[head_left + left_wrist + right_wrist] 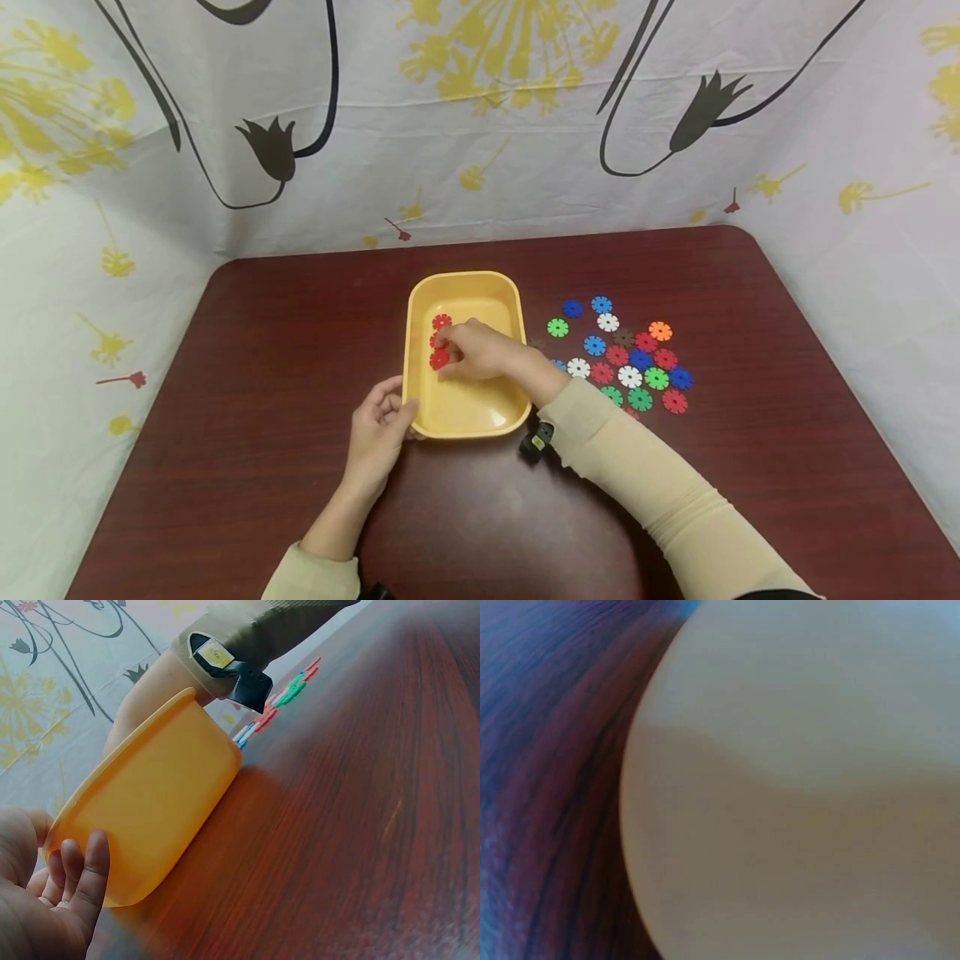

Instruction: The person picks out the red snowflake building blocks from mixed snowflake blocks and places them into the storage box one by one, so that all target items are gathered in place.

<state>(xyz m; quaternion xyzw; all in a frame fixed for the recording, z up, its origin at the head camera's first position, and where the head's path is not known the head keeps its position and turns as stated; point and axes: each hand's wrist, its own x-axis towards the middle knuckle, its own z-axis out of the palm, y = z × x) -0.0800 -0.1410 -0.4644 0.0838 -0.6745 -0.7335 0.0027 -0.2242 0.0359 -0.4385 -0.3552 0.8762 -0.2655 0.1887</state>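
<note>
A yellow plastic tray point(465, 281) with a raised rim stands on the table, and three red notched building discs point(442, 321) lie in a column along its left side. My left hand point(378, 429) grips the tray's near left corner, thumb over the rim; in the left wrist view, fingers of the left hand point(56, 896) show against the tray's outer wall point(150, 802). Inside the tray, my right hand point(483, 350) has its thumb and curled fingers at the lowest red disc. Only a blurred, pale curved surface and some table fill the right wrist view.
Right of the tray, several loose notched discs in blue, white, green, red, brown and orange point(660, 331) are spread on the dark red table point(300, 333). The right forearm crosses above some of them. A patterned cloth point(480, 125) hangs behind the table and at its sides.
</note>
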